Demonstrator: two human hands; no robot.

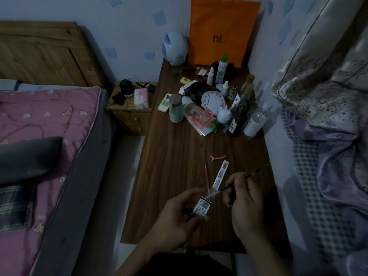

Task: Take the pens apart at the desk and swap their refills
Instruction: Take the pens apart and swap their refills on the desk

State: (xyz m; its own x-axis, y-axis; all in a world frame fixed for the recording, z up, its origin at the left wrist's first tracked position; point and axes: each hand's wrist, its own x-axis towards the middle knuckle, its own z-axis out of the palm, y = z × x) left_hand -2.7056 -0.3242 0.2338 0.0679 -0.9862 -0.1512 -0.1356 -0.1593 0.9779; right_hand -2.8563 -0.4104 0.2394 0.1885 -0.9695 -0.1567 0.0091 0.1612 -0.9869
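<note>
My left hand (179,218) holds a small labelled refill packet (201,207) over the near part of the wooden desk (169,176). A thin black refill (253,173) is pinched in my right hand (244,198); its near end points into the packet's clear open end. On the desk just beyond my hands lie a red refill (206,177) and a second labelled refill packet (220,174), side by side. I see no pen barrel in view.
A pink hair clip (218,157) lies past the refills. Bottles, a white clock (213,101), a cup (176,108) and an orange bag (221,30) crowd the desk's far half. A bed (45,136) is on the left, bedding (328,136) on the right.
</note>
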